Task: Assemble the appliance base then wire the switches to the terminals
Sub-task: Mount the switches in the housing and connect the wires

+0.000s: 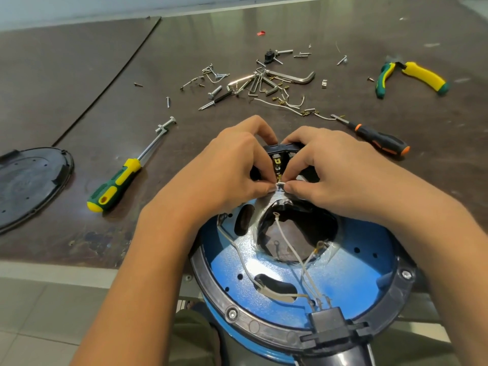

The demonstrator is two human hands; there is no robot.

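A blue round appliance base (351,262) with a black rim lies upside down at the table's near edge. At its far side sits a black switch housing (284,149) with brass terminals (277,162). My left hand (232,167) and my right hand (327,167) meet over it. Both pinch a white wire end (280,184) just below the terminals. Several white wires with ring lugs (290,241) run across the base's opening to a black connector block (327,320) at the near rim.
A black bottom cover (29,180) lies at the left. A green-yellow screwdriver (118,183) lies left of my hands, a black-orange one (380,140) to the right. Green-yellow pliers (412,77) rest far right. Screws, hex keys and spare wires (253,83) are scattered behind.
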